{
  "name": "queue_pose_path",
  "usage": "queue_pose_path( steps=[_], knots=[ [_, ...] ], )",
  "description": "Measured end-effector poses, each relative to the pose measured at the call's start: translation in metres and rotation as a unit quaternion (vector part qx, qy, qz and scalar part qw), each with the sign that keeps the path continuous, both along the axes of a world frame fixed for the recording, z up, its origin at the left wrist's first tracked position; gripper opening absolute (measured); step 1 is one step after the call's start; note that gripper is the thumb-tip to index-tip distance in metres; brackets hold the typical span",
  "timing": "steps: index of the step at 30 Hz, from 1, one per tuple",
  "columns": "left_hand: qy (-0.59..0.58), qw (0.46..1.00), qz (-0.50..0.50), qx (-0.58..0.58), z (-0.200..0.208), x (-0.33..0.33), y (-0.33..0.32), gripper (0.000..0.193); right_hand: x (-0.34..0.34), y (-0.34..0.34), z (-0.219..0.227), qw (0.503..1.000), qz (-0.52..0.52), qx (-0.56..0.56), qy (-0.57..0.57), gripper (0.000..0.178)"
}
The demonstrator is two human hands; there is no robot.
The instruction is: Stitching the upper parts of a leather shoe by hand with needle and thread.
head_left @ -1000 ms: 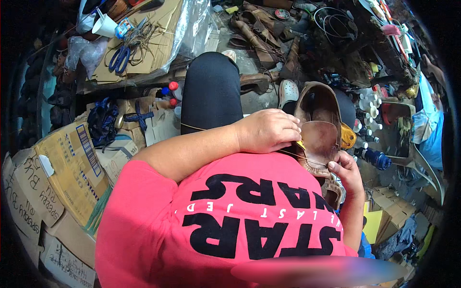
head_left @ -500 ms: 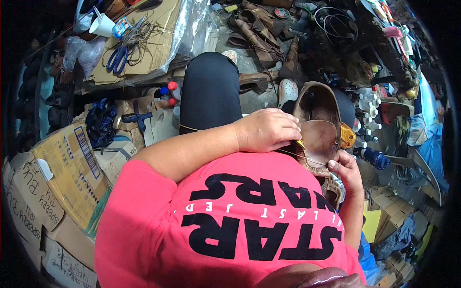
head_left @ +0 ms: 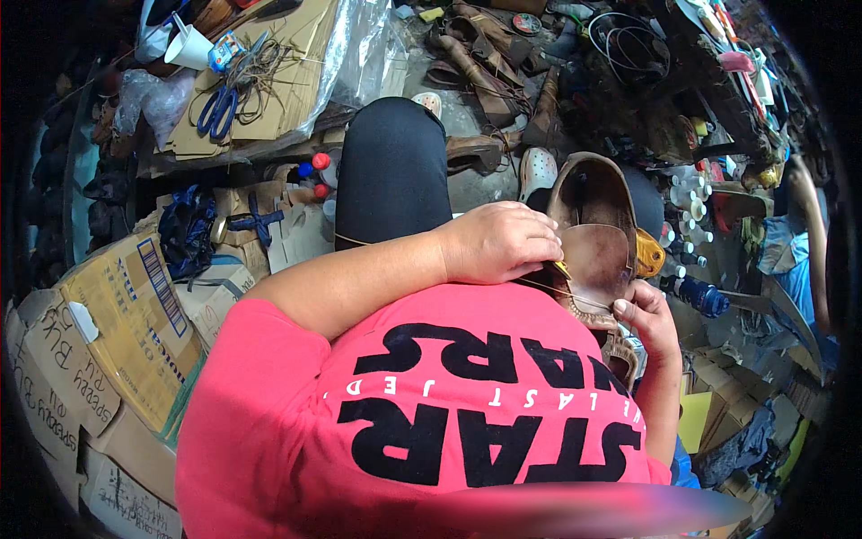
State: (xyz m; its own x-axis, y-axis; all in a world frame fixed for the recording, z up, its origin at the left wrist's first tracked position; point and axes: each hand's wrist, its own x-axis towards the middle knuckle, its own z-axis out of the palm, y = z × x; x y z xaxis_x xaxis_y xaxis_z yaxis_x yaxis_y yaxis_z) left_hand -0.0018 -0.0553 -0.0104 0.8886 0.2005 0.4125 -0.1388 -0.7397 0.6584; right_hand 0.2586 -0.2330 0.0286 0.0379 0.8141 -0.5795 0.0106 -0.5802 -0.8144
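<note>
A brown leather moccasin-style shoe [head_left: 593, 193] lies over my right thigh, its open side up and its gathered, stitched toe toward my belly. My left hand [head_left: 507, 244] is closed at the shoe's left edge, fingertips around a small yellow thing [head_left: 561, 267], mostly hidden, so its kind is unclear. A thin light thread [head_left: 575, 295] runs from near those fingers across the toe. On the other side, my right hand [head_left: 648, 316] grips the shoe's edge, thumb on top. An orange-yellow form [head_left: 648, 254] shows beside the shoe. Below the toe is another brown shoe-like piece [head_left: 621, 352].
Cardboard boxes [head_left: 130, 314] stack up at my left. Blue-handled scissors [head_left: 217, 112] lie on brown card sheets [head_left: 292, 85] ahead. Several small bottles [head_left: 690, 202] stand to the right. Leather scraps [head_left: 485, 76] litter the floor. Another person's arm [head_left: 815, 242] shows at the far right.
Another person's arm has come into view at the far right edge. My hands, the shoe and the thread hold nearly the same places.
</note>
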Motion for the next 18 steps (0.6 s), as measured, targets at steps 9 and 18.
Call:
queue_pose_path(
  steps=[9,18],
  knots=[
    [0.001,0.997,0.016,0.078,0.006,0.006,-0.003,0.013,-0.004,-0.002,0.001,0.998,0.021,0.030,-0.058,0.023],
    [-0.104,0.926,0.104,0.347,0.071,0.016,0.051,0.012,-0.028,0.030,0.052,0.925,-0.007,0.231,-0.302,0.018]
  ],
)
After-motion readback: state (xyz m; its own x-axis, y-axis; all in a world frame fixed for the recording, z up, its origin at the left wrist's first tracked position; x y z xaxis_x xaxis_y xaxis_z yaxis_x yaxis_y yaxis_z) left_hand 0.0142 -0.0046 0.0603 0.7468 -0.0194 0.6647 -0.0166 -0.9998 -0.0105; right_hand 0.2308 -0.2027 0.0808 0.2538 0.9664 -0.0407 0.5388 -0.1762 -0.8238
